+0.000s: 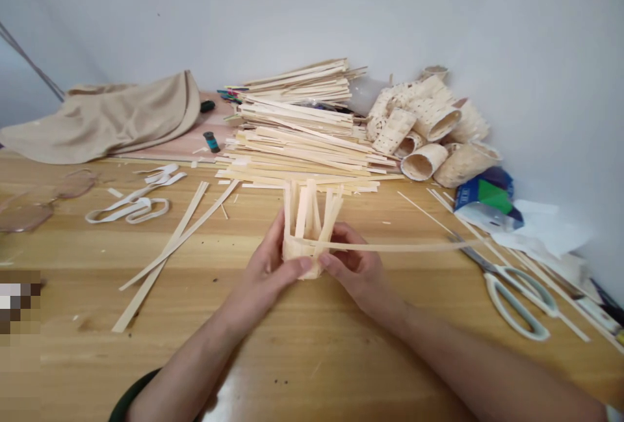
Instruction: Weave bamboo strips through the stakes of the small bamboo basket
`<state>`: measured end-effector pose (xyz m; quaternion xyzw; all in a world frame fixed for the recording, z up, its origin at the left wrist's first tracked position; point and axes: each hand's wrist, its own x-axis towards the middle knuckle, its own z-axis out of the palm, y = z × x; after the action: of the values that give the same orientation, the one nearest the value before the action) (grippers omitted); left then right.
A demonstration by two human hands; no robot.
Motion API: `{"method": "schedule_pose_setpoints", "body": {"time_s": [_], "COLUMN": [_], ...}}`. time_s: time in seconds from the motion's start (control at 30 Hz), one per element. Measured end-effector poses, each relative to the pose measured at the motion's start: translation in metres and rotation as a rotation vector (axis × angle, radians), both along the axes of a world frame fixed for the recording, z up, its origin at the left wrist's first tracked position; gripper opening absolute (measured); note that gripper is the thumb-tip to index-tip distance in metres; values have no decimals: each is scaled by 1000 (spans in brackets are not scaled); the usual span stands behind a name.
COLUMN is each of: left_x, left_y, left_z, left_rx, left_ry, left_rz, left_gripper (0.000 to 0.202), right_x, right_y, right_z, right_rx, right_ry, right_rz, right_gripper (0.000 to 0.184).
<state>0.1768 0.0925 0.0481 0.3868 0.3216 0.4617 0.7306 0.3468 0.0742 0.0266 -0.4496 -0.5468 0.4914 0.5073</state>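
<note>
Between my hands is a small woven basket (297, 250) of pale wood strips, with several strips standing up from its woven base. My left hand (273, 256) wraps around its left side, thumb across the front. From the right, my right hand (351, 263) grips the basket, its thumb pressed on the front near the left thumb. A long thin strip (404, 248) runs from the basket's front out to the right, above the right hand, with its far end over the scissors. The fingers behind the basket are partly hidden.
Piles of loose strips (302, 149) lie at the back. Several finished woven baskets (424, 162) are heaped at back right. Scissors (517, 292) lie at right, near a blue packet (482, 194). At left are crossed strips (166, 250), white tape (141, 207), glasses (29, 214) and beige cloth (127, 116).
</note>
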Motion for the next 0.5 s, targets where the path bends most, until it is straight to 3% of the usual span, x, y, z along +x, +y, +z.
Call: {"method": "schedule_pose_setpoints", "body": {"time_s": [0.1,0.23,0.33,0.43,0.5], "left_x": [2,2,2,3,5], "left_y": [-1,1,2,-2,-5], "left_z": [1,-2,-3,-1,2], "left_rx": [53,32,69,94,35], "left_ry": [139,207,227,243,250], "left_rz": [6,36,12,26,18], "left_gripper": [64,56,54,54,58], "right_x": [-1,1,3,3,2], "right_y": [-3,-4,-4,-6,-8], "right_z": [2,8,14,16,16], "right_rx": [52,334,471,438,359], "right_ry": [-86,-188,-235,-175,-134], "right_rz": [-98,-316,-258,-202,-239], "right_gripper": [41,38,22,7,14]}}
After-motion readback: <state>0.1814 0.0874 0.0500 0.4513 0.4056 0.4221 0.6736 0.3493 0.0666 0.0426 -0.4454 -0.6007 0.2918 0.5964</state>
